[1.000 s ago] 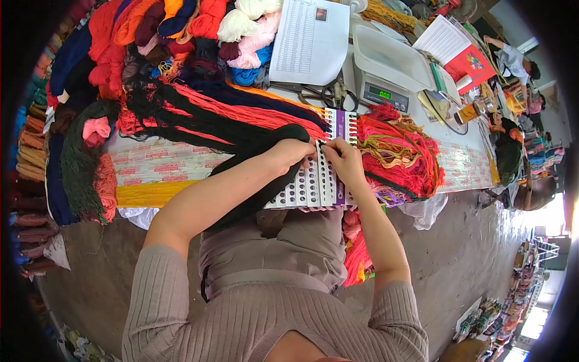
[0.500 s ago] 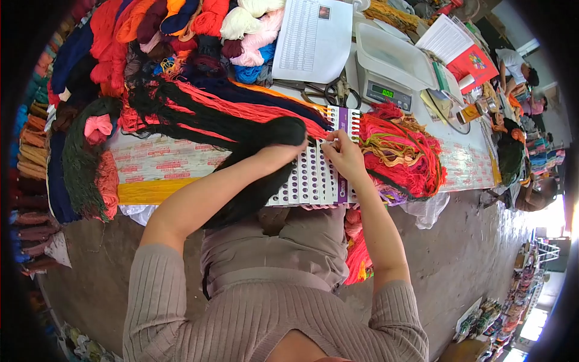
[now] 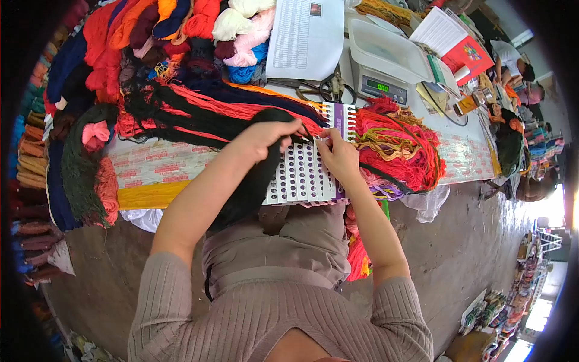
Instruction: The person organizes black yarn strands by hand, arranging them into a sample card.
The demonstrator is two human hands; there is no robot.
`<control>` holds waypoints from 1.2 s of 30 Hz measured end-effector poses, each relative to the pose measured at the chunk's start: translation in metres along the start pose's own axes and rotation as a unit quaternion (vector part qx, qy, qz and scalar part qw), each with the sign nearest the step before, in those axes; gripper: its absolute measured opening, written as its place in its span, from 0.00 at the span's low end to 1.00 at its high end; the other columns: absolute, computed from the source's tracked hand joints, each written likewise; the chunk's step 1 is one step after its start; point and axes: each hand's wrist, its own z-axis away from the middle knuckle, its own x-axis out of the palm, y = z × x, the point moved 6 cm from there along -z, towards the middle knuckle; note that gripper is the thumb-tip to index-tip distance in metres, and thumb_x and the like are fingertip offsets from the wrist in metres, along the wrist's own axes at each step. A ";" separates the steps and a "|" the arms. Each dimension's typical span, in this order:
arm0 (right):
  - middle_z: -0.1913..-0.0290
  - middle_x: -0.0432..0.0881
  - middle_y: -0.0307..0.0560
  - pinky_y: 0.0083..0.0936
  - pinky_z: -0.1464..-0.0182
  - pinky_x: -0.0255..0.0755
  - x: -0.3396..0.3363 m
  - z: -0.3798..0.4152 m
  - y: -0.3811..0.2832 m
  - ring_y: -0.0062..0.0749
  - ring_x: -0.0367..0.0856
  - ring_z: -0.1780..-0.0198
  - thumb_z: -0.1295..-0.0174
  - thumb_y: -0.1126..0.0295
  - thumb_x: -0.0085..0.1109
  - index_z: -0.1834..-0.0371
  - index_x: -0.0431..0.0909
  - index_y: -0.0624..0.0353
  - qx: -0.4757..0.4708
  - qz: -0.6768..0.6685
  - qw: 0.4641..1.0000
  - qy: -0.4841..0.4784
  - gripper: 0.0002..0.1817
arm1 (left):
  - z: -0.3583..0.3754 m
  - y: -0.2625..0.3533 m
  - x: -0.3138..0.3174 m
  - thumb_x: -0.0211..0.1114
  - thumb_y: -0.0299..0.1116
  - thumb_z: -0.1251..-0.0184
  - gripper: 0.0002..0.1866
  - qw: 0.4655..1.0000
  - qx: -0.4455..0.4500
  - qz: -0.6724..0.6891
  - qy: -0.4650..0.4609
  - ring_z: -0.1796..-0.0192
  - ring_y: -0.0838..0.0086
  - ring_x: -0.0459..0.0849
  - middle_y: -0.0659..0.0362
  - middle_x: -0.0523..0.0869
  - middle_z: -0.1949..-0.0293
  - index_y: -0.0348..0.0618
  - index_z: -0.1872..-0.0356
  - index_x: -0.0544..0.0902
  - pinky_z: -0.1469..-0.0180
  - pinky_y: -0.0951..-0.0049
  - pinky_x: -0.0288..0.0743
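Observation:
A thick skein of black yarn hangs under my left hand and drapes down past the table's front edge. The fingers of that hand are closed on strands at its top. Between my hands, a short black strand runs to the fingertips of my right hand, pinched together at the top of a white punched card. Rows of holes with dark dots cover this card, and a purple strip edges it. Coral-red yarn, navy and orange strands lead left from the card's upper end. What exactly the right fingertips pinch is partly hidden.
Right of the card lies a tangled multicolour yarn bundle. Behind are scissors, a printed sheet and a scale bearing a clear plastic tub. Yarn skeins pile up at back left. Another person works far right.
My left hand has turned and shifted left across the top of the black skein, drawing a strand into view between my hands. My right hand stays by the card. The view has shifted slightly.

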 end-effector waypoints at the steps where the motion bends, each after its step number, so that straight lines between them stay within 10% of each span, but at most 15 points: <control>1: 0.73 0.81 0.43 0.35 0.69 0.70 -0.001 0.001 -0.002 0.39 0.81 0.72 0.42 0.58 0.55 0.55 0.72 0.49 -0.005 -0.001 1.000 0.002 0.14 | 0.013 0.017 0.000 0.60 0.44 0.35 0.14 0.997 0.021 0.067 -0.023 0.82 0.85 0.65 0.68 0.69 0.83 0.42 0.65 0.79 0.79 0.84 0.61; 5: 0.72 0.81 0.47 0.37 0.71 0.70 -0.004 0.008 -0.007 0.46 0.81 0.71 0.42 0.67 0.53 0.56 0.70 0.51 -0.040 -0.046 0.997 0.036 0.11 | 0.036 0.046 0.012 0.55 0.34 0.32 0.15 0.974 0.094 0.174 -0.115 0.81 0.89 0.64 0.63 0.82 0.68 0.40 0.48 0.74 0.81 0.90 0.58; 12: 0.62 0.78 0.50 0.40 0.68 0.72 -0.009 0.015 -0.013 0.50 0.80 0.66 0.39 0.73 0.50 0.53 0.69 0.53 -0.111 -0.024 0.986 0.126 0.11 | -0.035 -0.034 0.042 0.56 0.38 0.36 0.12 0.957 0.059 -0.280 -0.040 0.87 0.78 0.72 0.58 0.81 0.78 0.39 0.66 0.80 0.82 0.78 0.69; 16: 0.64 0.74 0.46 0.38 0.71 0.71 -0.003 0.015 -0.026 0.45 0.78 0.70 0.48 0.72 0.56 0.58 0.72 0.54 -0.160 0.085 0.979 0.098 0.13 | 0.005 0.024 0.039 0.59 0.42 0.37 0.16 0.632 0.457 -0.591 0.206 0.80 0.79 0.75 0.59 0.75 0.84 0.38 0.73 0.81 0.71 0.75 0.68; 17: 0.66 0.74 0.45 0.36 0.72 0.71 -0.004 0.014 -0.028 0.43 0.78 0.70 0.48 0.71 0.58 0.60 0.73 0.54 -0.168 0.078 0.977 0.106 0.12 | 0.008 0.020 0.027 0.59 0.42 0.36 0.15 0.877 0.312 -0.340 0.130 0.81 0.80 0.72 0.61 0.74 0.84 0.39 0.71 0.81 0.73 0.77 0.65; 18: 0.66 0.74 0.45 0.36 0.72 0.71 -0.005 0.014 -0.030 0.43 0.78 0.70 0.48 0.71 0.58 0.60 0.73 0.54 -0.169 0.077 0.977 0.106 0.12 | 0.019 0.002 0.031 0.59 0.42 0.35 0.15 0.991 0.121 -0.038 0.035 0.82 0.82 0.70 0.64 0.73 0.84 0.40 0.69 0.81 0.75 0.79 0.63; 21: 0.66 0.74 0.44 0.35 0.72 0.71 -0.007 0.014 -0.032 0.42 0.78 0.70 0.48 0.70 0.59 0.60 0.74 0.52 -0.172 0.070 0.977 0.103 0.11 | 0.068 0.031 0.030 0.58 0.41 0.34 0.14 0.988 0.113 0.100 -0.021 0.83 0.85 0.65 0.67 0.71 0.86 0.40 0.66 0.81 0.78 0.84 0.59; 24: 0.66 0.76 0.44 0.36 0.71 0.71 -0.003 0.013 -0.028 0.42 0.79 0.70 0.45 0.68 0.58 0.62 0.74 0.53 -0.177 0.049 0.978 0.095 0.09 | 0.131 0.072 -0.009 0.58 0.35 0.35 0.09 0.950 0.254 0.160 0.083 0.83 0.87 0.63 0.57 0.84 0.61 0.40 0.65 0.81 0.81 0.85 0.57; 28: 0.75 0.76 0.49 0.36 0.72 0.71 -0.002 0.011 -0.007 0.44 0.79 0.73 0.46 0.69 0.58 0.67 0.73 0.58 -0.079 -0.039 0.988 0.125 0.08 | 0.194 0.093 -0.049 0.57 0.47 0.33 0.17 0.695 0.427 -0.189 0.546 0.77 0.81 0.71 0.65 0.81 0.73 0.43 0.64 0.83 0.72 0.80 0.64; 32: 0.79 0.73 0.50 0.33 0.72 0.69 -0.005 0.008 0.013 0.40 0.76 0.76 0.50 0.74 0.57 0.70 0.71 0.62 -0.026 -0.153 0.973 0.168 0.07 | 0.134 0.083 0.023 0.60 0.28 0.42 0.05 0.553 0.520 -0.480 0.439 0.65 0.75 0.79 0.60 0.80 0.69 0.38 0.67 0.79 0.59 0.74 0.72; 33: 0.80 0.73 0.50 0.32 0.72 0.69 -0.007 0.009 0.016 0.38 0.74 0.78 0.50 0.76 0.57 0.71 0.70 0.63 -0.023 -0.176 0.966 0.190 0.06 | 0.093 0.056 0.018 0.59 0.26 0.41 0.11 0.625 0.502 -0.509 0.313 0.65 0.76 0.79 0.59 0.80 0.68 0.37 0.57 0.77 0.60 0.76 0.73; 34: 0.80 0.72 0.49 0.32 0.72 0.68 -0.006 0.009 0.018 0.37 0.72 0.78 0.51 0.77 0.56 0.71 0.69 0.63 -0.018 -0.184 0.963 0.194 0.06 | 0.053 0.031 0.023 0.58 0.25 0.40 0.21 0.870 0.414 -0.189 0.189 0.65 0.77 0.79 0.58 0.79 0.68 0.39 0.44 0.70 0.61 0.76 0.72; 35: 0.80 0.72 0.49 0.31 0.73 0.68 -0.006 0.008 0.020 0.36 0.71 0.78 0.52 0.78 0.56 0.72 0.68 0.64 -0.014 -0.192 0.961 0.200 0.07 | 0.000 -0.004 0.016 0.56 0.22 0.40 0.29 0.940 0.315 0.128 0.013 0.67 0.78 0.77 0.58 0.78 0.68 0.42 0.36 0.62 0.62 0.78 0.72; 36: 0.79 0.72 0.49 0.31 0.72 0.68 -0.005 0.007 0.023 0.36 0.71 0.78 0.52 0.78 0.56 0.72 0.67 0.63 -0.008 -0.192 0.960 0.204 0.07 | -0.011 -0.011 0.015 0.55 0.22 0.40 0.28 0.931 0.354 -0.073 0.055 0.67 0.78 0.77 0.59 0.78 0.69 0.42 0.36 0.63 0.62 0.78 0.72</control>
